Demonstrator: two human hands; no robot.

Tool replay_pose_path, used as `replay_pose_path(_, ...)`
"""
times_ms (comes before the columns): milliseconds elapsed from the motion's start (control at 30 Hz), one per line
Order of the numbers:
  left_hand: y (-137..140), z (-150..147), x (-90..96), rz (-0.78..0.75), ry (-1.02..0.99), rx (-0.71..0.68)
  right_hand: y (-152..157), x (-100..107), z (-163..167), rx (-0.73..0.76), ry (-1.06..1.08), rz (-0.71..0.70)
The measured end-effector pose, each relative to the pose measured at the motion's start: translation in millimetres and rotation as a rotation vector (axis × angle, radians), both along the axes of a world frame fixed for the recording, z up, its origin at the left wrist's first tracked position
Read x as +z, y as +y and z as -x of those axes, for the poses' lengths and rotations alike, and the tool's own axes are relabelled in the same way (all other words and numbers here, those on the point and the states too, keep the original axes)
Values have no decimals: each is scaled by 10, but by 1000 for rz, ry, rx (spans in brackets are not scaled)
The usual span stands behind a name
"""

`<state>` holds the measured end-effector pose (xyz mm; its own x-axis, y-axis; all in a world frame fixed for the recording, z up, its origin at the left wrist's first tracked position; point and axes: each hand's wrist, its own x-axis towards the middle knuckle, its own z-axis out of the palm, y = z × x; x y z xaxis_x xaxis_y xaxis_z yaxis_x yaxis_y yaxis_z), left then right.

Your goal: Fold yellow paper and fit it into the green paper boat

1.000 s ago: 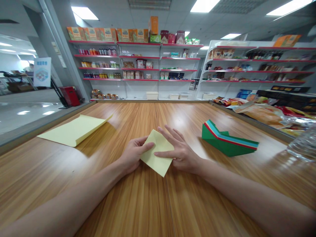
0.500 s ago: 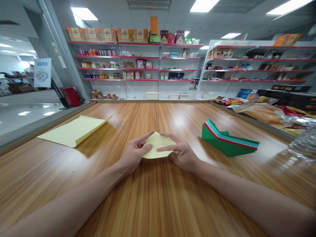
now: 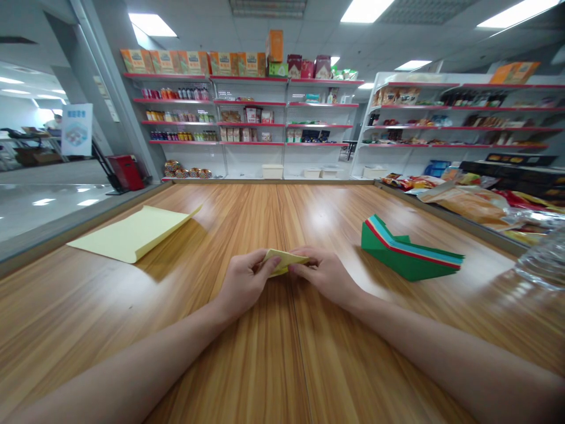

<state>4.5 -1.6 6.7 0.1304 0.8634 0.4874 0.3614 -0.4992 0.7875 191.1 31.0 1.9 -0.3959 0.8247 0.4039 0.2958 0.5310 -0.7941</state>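
A small piece of folded yellow paper (image 3: 282, 261) is held between both hands, low over the middle of the table. My left hand (image 3: 245, 277) pinches its left end, thumb on the near side. At the other end, my right hand (image 3: 324, 272) grips it between thumb and fingers. The paper looks narrow and tilted, and its far side is hidden by the fingers. To the left lies a larger yellow sheet (image 3: 132, 232) with curled edges. A folded paper piece (image 3: 408, 256), green outside with red, white and blue layers, stands to the right of my right hand.
The wooden table (image 3: 247, 365) has a raised edge. Snack packets (image 3: 468, 203) are heaped beyond its right edge, and a clear plastic item (image 3: 545, 259) sits at the far right. Stocked shelves (image 3: 249, 103) stand behind the table, with a sign (image 3: 76, 129) at left.
The yellow paper has gone from a broad, open-looking shape to a narrow folded one. Both hands have turned, their fingers now closer around its ends. The other papers have stayed put.
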Motion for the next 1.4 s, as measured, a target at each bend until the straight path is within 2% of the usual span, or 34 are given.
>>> replay_pose_path(100, 19, 3, 26, 77, -135, 24, 13, 11, -3, -94, 74, 133)
replay_pose_path(167, 23, 8, 46, 76, -158, 48, 11, 15, 2, -88, 95, 197)
replay_pose_path(300, 19, 25, 59, 52, -129, 79, -8, 3, 19, 56, 107, 340)
replay_pose_path(433, 13, 27, 48, 85, -159, 25, 3, -24, 26, 172, 200, 402)
replay_pose_path(533, 26, 28, 45, 172, -224, -97, 9, -28, 23, 193, 246, 395)
replay_pose_path(700, 71, 106, 87, 413, -372, -411, -28, -5, -4, 236, 281, 313)
replay_pose_path(833, 60, 165, 134, 559, -433, -578, -70, 22, -33, 270, 314, 351)
replay_pose_path(933, 28, 156, 143, 642, -452, -668, -92, 49, -51, 282, 309, 327)
replay_pose_path(1033, 19, 137, 138, 595, -407, -606, -104, 66, -53, 267, 232, 214)
replay_pose_path(1167, 39, 133, 142, 328, -260, -389, -92, 38, -20, 178, 113, 67)
replay_pose_path(1267, 39, 122, 157, 203, -176, -310, -68, 10, 3, 125, 159, 78)
replay_pose_path(1400, 13, 106, 170, 138, -134, -236, -57, 27, 2, 139, 147, 86)
